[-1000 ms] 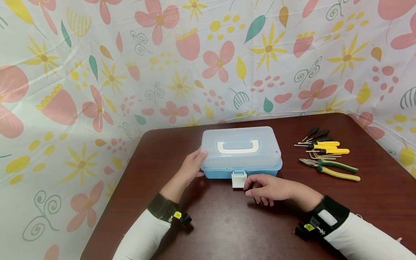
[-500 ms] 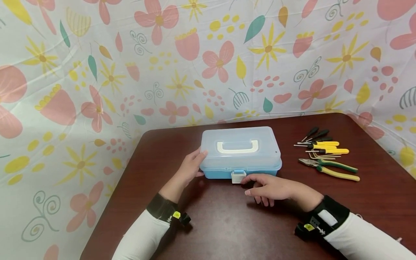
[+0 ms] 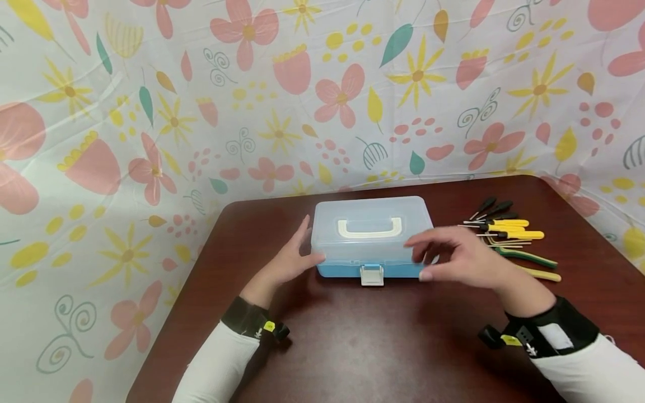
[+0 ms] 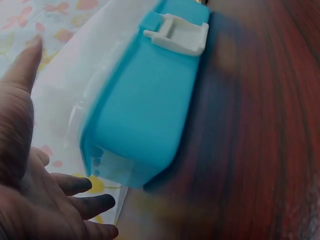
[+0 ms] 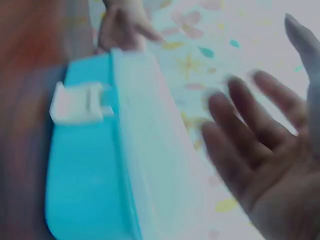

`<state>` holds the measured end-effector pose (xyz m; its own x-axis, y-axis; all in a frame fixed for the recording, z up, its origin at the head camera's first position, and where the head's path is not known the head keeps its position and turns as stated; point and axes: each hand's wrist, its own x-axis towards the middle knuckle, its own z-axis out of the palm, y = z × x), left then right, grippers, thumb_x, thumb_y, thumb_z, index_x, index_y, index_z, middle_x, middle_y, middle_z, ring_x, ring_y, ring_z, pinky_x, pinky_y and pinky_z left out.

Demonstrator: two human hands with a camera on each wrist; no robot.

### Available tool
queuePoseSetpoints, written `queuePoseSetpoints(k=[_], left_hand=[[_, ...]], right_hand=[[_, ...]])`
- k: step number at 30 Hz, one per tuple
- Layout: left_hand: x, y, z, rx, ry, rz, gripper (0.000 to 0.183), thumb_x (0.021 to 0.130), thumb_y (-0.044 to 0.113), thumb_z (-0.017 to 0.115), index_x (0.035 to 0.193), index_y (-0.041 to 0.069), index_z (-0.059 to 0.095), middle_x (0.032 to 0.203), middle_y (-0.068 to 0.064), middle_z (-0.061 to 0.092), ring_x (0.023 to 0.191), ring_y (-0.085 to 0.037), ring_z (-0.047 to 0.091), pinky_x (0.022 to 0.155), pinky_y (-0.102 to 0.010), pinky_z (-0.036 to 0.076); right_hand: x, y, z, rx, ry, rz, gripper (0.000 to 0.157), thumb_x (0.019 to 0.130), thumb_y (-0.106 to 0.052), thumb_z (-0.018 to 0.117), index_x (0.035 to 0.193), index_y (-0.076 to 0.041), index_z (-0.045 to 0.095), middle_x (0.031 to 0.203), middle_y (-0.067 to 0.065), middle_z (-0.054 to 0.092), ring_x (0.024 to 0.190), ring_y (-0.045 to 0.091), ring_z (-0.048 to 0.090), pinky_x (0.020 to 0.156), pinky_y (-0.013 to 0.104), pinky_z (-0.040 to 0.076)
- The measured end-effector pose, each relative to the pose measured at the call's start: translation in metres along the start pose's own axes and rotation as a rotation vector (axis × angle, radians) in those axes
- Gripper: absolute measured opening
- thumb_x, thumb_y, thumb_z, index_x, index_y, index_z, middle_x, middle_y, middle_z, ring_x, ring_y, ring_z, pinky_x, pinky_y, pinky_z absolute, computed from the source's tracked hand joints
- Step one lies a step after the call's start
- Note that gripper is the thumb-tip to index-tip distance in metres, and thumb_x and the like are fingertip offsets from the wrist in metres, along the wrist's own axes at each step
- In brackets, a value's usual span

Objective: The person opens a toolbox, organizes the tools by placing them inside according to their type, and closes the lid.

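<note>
Toolbox (image 3: 370, 246): sat flat on the dark red-brown table (image 3: 347, 347), between the two hands, latch side toward the person; lid down.
Left hand (image 3: 287, 260): at the box's left end; fingers and thumb spread, gripping nothing.
Right hand (image 3: 466, 257): raised near the right front corner; fingers loosely bent in the head view, nothing held.
Base (image 3: 340, 271): blue, looked like moulded plastic; likely stiff, with slight give along the walls.
Lid (image 3: 373, 208): translucent, appeared thin; judged more apt to flex or crack than the base if squeezed hard in the middle.
Weight: probably light for its size, heavier if loaded; a light box might well skid on the smooth tabletop if pushed.
Surface: glossy, so perhaps slippery to dry fingers.
Front latch (image 3: 372, 276): white, at the middle of the front; the wrist views were too soft to tell whether it was fastened.
Best hold: both ends of the blue base, low, palms flat to the walls.
Handle (image 3: 370, 233): white, folded flat on the lid; seemed fit for lifting only with the latch secure.
Off to the right: pliers (image 3: 529, 257) and screwdrivers (image 3: 526, 235), lying well apart from the left hand.
</note>
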<state>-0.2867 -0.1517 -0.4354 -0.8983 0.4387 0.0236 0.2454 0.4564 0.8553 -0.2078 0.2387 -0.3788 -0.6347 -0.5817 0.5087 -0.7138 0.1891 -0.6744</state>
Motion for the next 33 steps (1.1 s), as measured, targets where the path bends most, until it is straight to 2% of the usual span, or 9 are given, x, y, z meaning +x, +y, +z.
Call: queuePoseSetpoints(k=[2,4,7,11,14,17,22,27,33], left_hand=[[0.002,-0.002,0.000,0.045,-0.015,0.004,0.120,0.081,0.054,0.083,0.165,0.040,-0.001,0.172,0.002,0.024,0.158,-0.023,0.027,0.124,-0.057,0.030],[0.003,-0.005,0.002,0.080,-0.032,0.004,0.125,0.077,0.053,0.087,0.163,0.043,-0.004,0.172,0.005,0.021,0.157,-0.019,0.027,0.124,-0.055,0.030],[0.005,-0.008,0.005,0.121,-0.032,-0.001,0.130,0.074,0.051,0.090,0.163,0.045,-0.005,0.172,0.007,0.019,0.156,-0.016,0.026,0.125,-0.055,0.027],[0.006,-0.011,0.007,0.149,-0.015,-0.021,0.136,0.070,0.051,0.093,0.164,0.041,-0.006,0.173,0.005,0.016,0.157,-0.017,0.023,0.126,-0.055,0.025],[0.006,-0.015,0.009,0.166,-0.019,-0.024,0.139,0.069,0.052,0.093,0.164,0.040,-0.008,0.173,0.002,0.017,0.156,-0.019,0.027,0.126,-0.054,0.026],[0.007,-0.019,0.010,0.169,-0.035,0.012,0.137,0.071,0.050,0.093,0.164,0.041,-0.007,0.171,0.002,0.023,0.152,-0.021,0.034,0.124,-0.054,0.029],[0.009,-0.023,0.012,0.146,-0.051,0.084,0.130,0.074,0.043,0.092,0.163,0.045,-0.003,0.166,0.004,0.030,0.145,-0.022,0.041,0.122,-0.055,0.032],[0.010,-0.022,0.011,0.147,-0.050,0.091,0.127,0.076,0.043,0.090,0.162,0.046,-0.003,0.166,0.005,0.028,0.146,-0.021,0.038,0.123,-0.055,0.030],[0.010,-0.021,0.011,0.142,-0.046,0.113,0.125,0.079,0.040,0.089,0.161,0.049,-0.005,0.166,0.006,0.027,0.146,-0.020,0.038,0.123,-0.055,0.031]], right_hand=[[-0.001,0.002,-0.011,-0.114,0.122,-0.039,0.066,0.064,0.006,0.091,0.126,-0.006,0.070,0.108,0.004,0.073,0.091,0.009,0.067,0.079,0.019,0.055],[-0.001,0.007,-0.020,-0.228,0.197,-0.031,0.078,0.058,0.003,0.095,0.130,-0.008,0.069,0.120,0.003,0.070,0.106,0.005,0.063,0.091,0.013,0.048],[-0.003,0.016,-0.030,-0.340,0.207,0.063,0.091,0.056,-0.008,0.101,0.140,-0.016,0.065,0.140,0.001,0.060,0.126,0.003,0.051,0.099,0.012,0.038],[-0.007,0.034,-0.036,-0.381,0.123,0.217,0.105,0.059,-0.027,0.102,0.151,-0.027,0.053,0.163,0.003,0.038,0.147,0.020,0.034,0.111,0.047,0.038],[-0.009,0.049,-0.036,-0.375,0.045,0.295,0.116,0.059,-0.037,0.102,0.158,-0.029,0.042,0.172,0.005,0.021,0.153,0.036,0.025,0.105,0.074,0.035],[-0.013,0.061,-0.035,-0.373,-0.005,0.341,0.122,0.060,-0.041,0.100,0.162,-0.031,0.033,0.174,0.004,0.013,0.155,0.043,0.022,0.105,0.079,0.032],[-0.018,0.075,-0.032,-0.380,-0.032,0.356,0.122,0.063,-0.044,0.099,0.163,-0.035,0.029,0.174,0.008,0.016,0.153,0.044,0.025,0.107,0.078,0.032],[-0.018,0.080,-0.032,-0.401,-0.039,0.329,0.120,0.065,-0.044,0.098,0.163,-0.033,0.029,0.169,0.012,0.030,0.149,0.039,0.036,0.109,0.072,0.036],[-0.018,0.081,-0.031,-0.438,-0.044,0.362,0.120,0.065,-0.050,0.096,0.163,-0.038,0.027,0.165,0.012,0.039,0.144,0.034,0.044,0.109,0.069,0.040]])
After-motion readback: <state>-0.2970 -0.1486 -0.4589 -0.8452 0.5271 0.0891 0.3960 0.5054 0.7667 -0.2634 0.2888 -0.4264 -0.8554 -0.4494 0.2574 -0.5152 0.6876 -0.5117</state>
